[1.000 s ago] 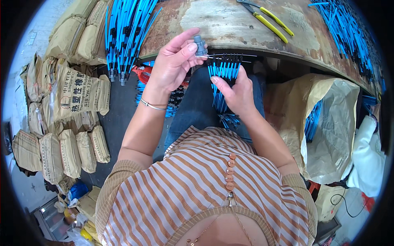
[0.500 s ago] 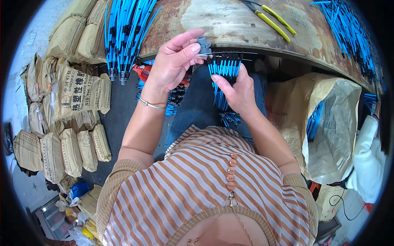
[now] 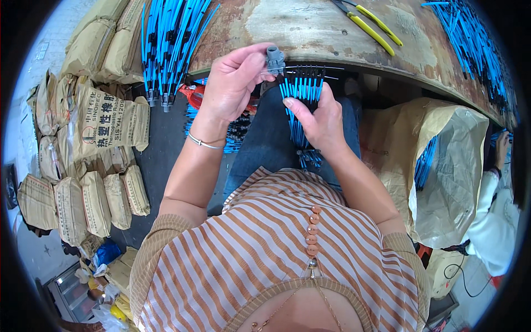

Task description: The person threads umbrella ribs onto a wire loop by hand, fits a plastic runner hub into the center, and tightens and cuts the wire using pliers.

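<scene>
Near the table's front edge, my left hand [image 3: 233, 80] is closed on a grey plastic fitting [image 3: 274, 60] with a round open top. Thin metal rods [image 3: 334, 68] run sideways from beside its fingers through the black ends of several thin blue tubes [image 3: 301, 87]. My right hand [image 3: 322, 126] grips that bundle from the right, thumb across the front; its other fingers are mostly hidden behind. The fitting sits at the left end of the row, and I cannot tell whether it touches the first tube. Lower parts of the bundle hang over my lap.
Yellow-handled pliers [image 3: 371, 32] lie on the worn wooden table [image 3: 310, 33]. Blue tubes [image 3: 172, 41] stand at the far left, more [image 3: 470, 52] at the far right. An open paper sack [image 3: 387, 160] stands right; packed paper bags [image 3: 98, 202] left. A co-worker's hand [image 3: 502, 148] shows at the right.
The grey fitting has come up a little in my left hand, its open top showing more. My right hand keeps its hold on the tubes. A co-worker's hand has appeared at the right edge.
</scene>
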The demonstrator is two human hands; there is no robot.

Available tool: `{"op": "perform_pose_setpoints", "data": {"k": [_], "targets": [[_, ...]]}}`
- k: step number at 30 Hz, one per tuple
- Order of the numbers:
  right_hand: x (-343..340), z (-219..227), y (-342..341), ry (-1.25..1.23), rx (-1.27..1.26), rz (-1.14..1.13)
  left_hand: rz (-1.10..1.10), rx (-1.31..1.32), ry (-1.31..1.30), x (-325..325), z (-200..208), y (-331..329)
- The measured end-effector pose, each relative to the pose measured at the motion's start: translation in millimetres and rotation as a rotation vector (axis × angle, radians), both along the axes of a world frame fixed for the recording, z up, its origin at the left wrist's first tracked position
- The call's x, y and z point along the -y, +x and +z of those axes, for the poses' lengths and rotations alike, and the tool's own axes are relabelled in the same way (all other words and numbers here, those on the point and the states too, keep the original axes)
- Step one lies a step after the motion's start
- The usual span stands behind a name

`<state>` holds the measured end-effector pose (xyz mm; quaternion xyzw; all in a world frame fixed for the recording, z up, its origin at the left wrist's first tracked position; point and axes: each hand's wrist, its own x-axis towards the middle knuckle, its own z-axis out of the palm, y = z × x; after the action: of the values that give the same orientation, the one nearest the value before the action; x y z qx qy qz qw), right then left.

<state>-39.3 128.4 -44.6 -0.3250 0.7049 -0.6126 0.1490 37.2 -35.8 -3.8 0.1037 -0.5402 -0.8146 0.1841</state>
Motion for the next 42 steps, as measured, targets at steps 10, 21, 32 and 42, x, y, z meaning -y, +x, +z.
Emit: {"op": "perform_pose_setpoints", "data": {"k": [10, 21, 32, 42], "targets": [[1.5, 0.8, -3.2, 0.02, 0.02, -0.04, 0.171, 0.126, -0.696, -26.4, 9.9, 2.2], [-1.5, 3.0, -0.8, 0.016, 0.021, -0.031, 0.268, 0.138, -0.618, -30.6, 14.2, -0.4], [0.3, -3.5, -12.1, -0.056, -0.063, 0.099, 0.071, 0.096, -0.336, -18.8, 21.3, 2.6], [-0.1, 0.2, -3.3, 0.072, -0.345, -0.005, 0.043, 0.155, -0.425, -17.8, 27.5, 4.0]]}}
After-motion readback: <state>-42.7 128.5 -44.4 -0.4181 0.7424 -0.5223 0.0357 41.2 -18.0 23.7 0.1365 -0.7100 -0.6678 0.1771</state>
